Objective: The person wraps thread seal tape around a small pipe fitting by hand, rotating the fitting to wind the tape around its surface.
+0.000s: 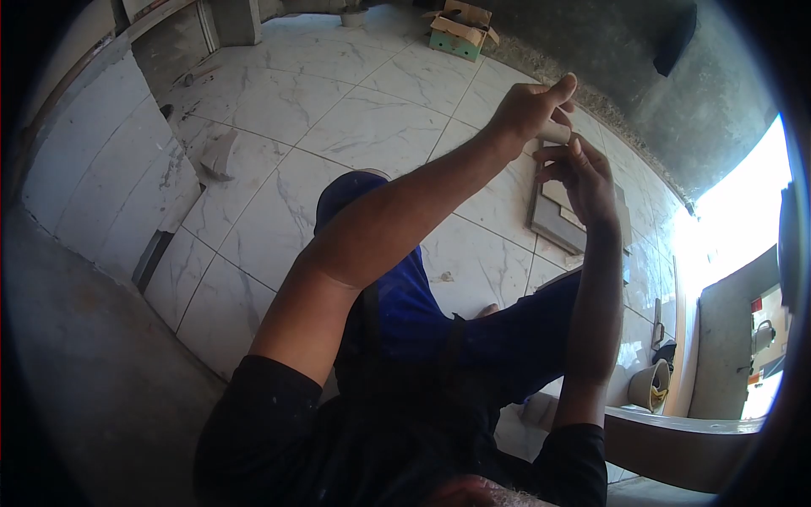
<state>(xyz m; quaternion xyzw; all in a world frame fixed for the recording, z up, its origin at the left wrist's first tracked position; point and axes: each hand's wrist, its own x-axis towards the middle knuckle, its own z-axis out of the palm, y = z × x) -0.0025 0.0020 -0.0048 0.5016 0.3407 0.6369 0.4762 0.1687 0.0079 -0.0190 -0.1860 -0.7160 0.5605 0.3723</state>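
My left hand [528,110] is wrapped round a small pale cylinder [554,133], which looks like a roll; its thumb points up and away. Just below and to the right, my right hand [585,177] is raised with fingers curled and the thumb close to the cylinder's end. Whatever the right fingertips pinch, if anything, is too small to make out. Both hands are held over the tiled floor, beyond my knees. Under them lies a flat grey stack [553,221] with tan pieces on top, partly hidden by my right hand.
White marbled tiles [372,127] cover the floor. A green and brown cardboard box [457,38] stands near the far wall. To the left are a white panel [101,160] and a broken piece [219,156]. At right stand a bucket [646,387] and a curved brown edge [676,448].
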